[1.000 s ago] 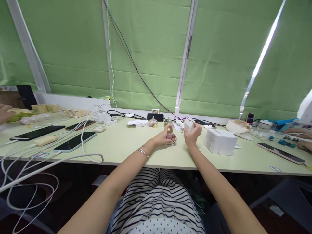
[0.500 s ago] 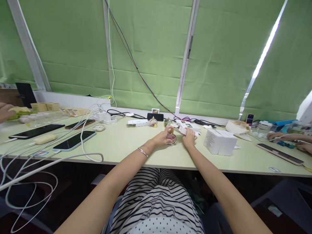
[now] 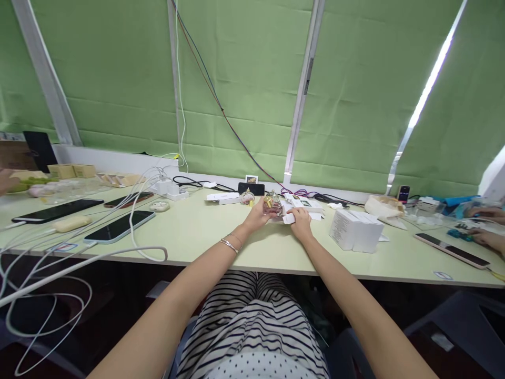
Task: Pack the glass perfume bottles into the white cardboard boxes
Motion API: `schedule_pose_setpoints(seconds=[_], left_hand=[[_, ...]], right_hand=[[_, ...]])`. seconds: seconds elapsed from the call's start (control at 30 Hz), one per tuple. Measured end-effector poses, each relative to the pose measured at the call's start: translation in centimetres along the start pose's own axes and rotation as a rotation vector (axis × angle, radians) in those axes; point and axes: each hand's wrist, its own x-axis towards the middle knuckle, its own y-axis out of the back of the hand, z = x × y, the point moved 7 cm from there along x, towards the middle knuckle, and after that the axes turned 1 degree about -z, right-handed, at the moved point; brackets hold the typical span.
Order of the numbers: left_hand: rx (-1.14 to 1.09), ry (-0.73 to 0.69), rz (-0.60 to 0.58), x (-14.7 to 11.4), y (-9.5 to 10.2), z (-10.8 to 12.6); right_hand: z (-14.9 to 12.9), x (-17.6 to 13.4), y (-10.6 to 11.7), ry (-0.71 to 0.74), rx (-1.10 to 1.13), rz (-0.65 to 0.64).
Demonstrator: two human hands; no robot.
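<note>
My left hand (image 3: 257, 217) is closed around a small glass perfume bottle (image 3: 278, 211) with a gold cap and pinkish tint, held tilted just above the table. Closed on a small white carton (image 3: 289, 218), my right hand (image 3: 301, 222) holds its flap end right beside the bottle. Whether bottle and carton touch, I cannot tell. Behind the held bottle is another clear bottle, partly hidden by it. A further round perfume bottle (image 3: 247, 197) with a gold part stands to the left, near a flat white box (image 3: 223, 198).
White boxes (image 3: 355, 230) stand together on the right. White packaging (image 3: 311, 204) lies beyond my right hand. A black phone (image 3: 251, 189) leans at the back. Phones and white cables (image 3: 136, 231) cover the left side. Other people's hands (image 3: 489, 238) are at the far right.
My left hand has moved a little left and away from me, tilting the perfume bottle from upright. My right hand has brought the white carton nearer to it, turning its end towards me.
</note>
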Motion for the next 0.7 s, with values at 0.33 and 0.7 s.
schedule_pose_setpoints(seconds=[0.33, 0.7], left_hand=[[0.217, -0.152, -0.132, -0.3, -0.9, 0.8], [0.420, -0.243, 0.000, 0.0, -0.4, 1.1]], right_hand=[[1.0, 0.2, -0.7, 0.046, 0.215, -0.074], [-0.8, 0.1, -3.0, 0.084, 0.613, -0.250]])
